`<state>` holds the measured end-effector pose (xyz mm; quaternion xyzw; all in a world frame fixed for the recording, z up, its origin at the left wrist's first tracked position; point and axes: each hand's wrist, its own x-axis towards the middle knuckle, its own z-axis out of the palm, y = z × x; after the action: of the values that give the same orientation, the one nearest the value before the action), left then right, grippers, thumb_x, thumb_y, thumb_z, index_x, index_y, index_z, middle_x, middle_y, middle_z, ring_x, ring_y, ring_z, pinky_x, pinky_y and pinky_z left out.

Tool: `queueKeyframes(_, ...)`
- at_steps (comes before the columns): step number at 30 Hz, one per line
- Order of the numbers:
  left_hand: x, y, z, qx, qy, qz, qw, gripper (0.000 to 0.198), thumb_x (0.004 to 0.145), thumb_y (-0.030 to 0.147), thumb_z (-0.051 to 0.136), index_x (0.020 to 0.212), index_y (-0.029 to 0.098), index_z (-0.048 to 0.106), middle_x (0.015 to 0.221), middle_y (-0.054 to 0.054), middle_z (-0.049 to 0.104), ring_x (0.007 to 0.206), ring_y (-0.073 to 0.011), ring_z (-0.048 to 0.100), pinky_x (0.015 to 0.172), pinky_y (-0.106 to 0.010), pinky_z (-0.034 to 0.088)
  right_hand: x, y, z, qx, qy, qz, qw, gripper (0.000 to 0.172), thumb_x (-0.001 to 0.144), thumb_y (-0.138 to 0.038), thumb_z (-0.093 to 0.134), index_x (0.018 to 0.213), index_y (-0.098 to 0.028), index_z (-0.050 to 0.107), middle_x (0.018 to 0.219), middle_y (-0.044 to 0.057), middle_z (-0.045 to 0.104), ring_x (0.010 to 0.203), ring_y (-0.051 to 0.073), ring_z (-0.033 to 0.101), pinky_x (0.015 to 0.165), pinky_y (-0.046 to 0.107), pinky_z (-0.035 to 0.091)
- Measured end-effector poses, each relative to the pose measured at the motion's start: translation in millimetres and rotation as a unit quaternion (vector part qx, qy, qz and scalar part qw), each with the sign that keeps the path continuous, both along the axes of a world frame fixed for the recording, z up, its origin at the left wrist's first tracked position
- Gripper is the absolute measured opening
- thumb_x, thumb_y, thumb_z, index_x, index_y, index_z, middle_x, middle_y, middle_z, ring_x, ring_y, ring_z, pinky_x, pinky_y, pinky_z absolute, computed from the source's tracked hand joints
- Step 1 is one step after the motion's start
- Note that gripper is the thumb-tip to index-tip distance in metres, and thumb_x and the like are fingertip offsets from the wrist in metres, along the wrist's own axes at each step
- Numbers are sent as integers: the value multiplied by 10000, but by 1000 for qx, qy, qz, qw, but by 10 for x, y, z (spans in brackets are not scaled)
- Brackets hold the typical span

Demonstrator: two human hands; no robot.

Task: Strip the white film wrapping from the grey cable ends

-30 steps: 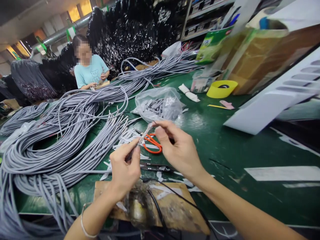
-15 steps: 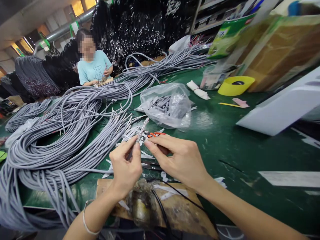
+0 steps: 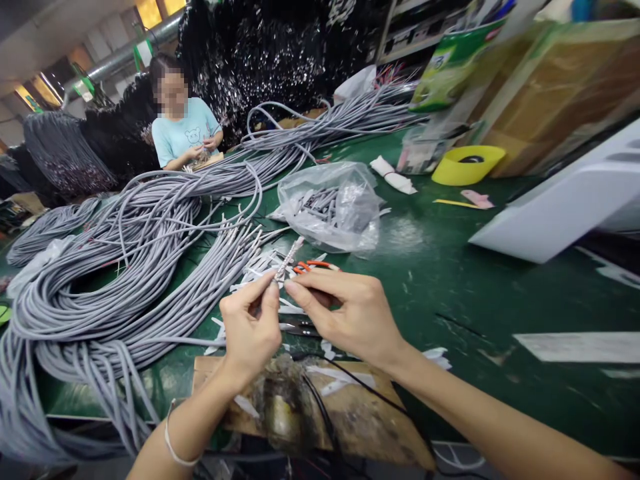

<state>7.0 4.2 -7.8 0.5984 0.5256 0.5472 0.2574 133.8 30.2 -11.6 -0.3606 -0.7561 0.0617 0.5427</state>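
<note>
We pinch the silvery braided-metal cable end (image 3: 290, 257) between thumb and forefinger of our left hand (image 3: 251, 328), above the green tabletop (image 3: 425, 267). Our right hand (image 3: 353, 312) has its thumb and forefinger close together beside the lower braid; we cannot tell whether they grip strands. We judge the outer jacket already off this end, with the braid left to work. Compared with one second ago, our right fingertips have moved from the braid's tip towards its base.
</note>
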Motion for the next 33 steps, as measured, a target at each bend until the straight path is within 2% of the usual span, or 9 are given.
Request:
queueKeyframes(3,-20,33,7,-48,-48,-31,997,260,781,244,537,930,109,702,723,-64,707,584,-142,620,530,-222,494,-12,3,-18,29,-11,-14,999,221,813,-186,524,653,-127,665,581,18,653,479,92,544,499,199,395)
queueKeyframes(5,-28,47,3,-70,-69,-38,994,254,760,251,562,907,101,705,690,-60,699,548,-132,612,501,-209,486,-19,9,-18,8,-17,-17,1000,237,817,-201,521,637,-132,660,526,3,616,440,88,508,460,203,369)
queueKeyframes(8,-26,56,-4,-72,-69,-19,995,225,717,255,612,845,99,714,725,-76,710,595,-145,637,551,-214,507,-28,16,-14,-37,-8,-10,999,256,825,-219,518,629,-132,657,474,-11,579,382,77,440,412,204,338)
queueKeyframes(10,-21,66,2,-73,-64,-11,995,215,695,254,629,813,98,719,732,-83,715,607,-152,644,566,-220,512,-37,11,-23,-33,2,-17,999,244,825,-216,521,647,-129,664,501,-3,607,386,75,454,425,200,354)
queueKeyframes(14,-24,102,25,-103,-90,-23,990,203,653,247,640,763,93,714,624,-63,695,509,-132,611,481,-205,482,-62,-19,-67,67,-24,-78,994,219,820,-180,533,655,-127,666,577,23,663,486,98,578,505,199,394)
queueKeyframes(17,-38,113,31,-120,-121,-36,985,173,630,241,648,716,100,700,542,-32,660,450,-112,575,431,-190,449,-67,-31,-85,140,-71,-123,980,232,823,-190,539,633,-137,660,530,14,645,450,99,571,476,212,365)
queueKeyframes(21,-58,84,36,-84,-104,-32,990,155,667,259,636,678,112,686,594,-44,678,498,-121,596,465,-202,461,-32,-21,-60,131,-81,-123,980,232,833,-222,530,649,-153,654,558,7,657,466,100,586,476,208,373)
queueKeyframes(27,-54,44,65,-9,-29,34,999,142,698,252,639,715,125,700,675,-55,699,606,-143,633,547,-213,483,41,-8,-10,103,-45,-105,988,196,817,-215,551,666,-147,656,617,24,678,507,101,602,500,199,403)
queueKeyframes(33,-31,32,73,1,-20,21,1000,126,715,234,633,714,125,694,674,-47,697,605,-137,633,555,-208,492,54,-10,7,99,-51,-102,989,193,811,-214,557,656,-150,653,570,12,651,504,112,604,498,206,406)
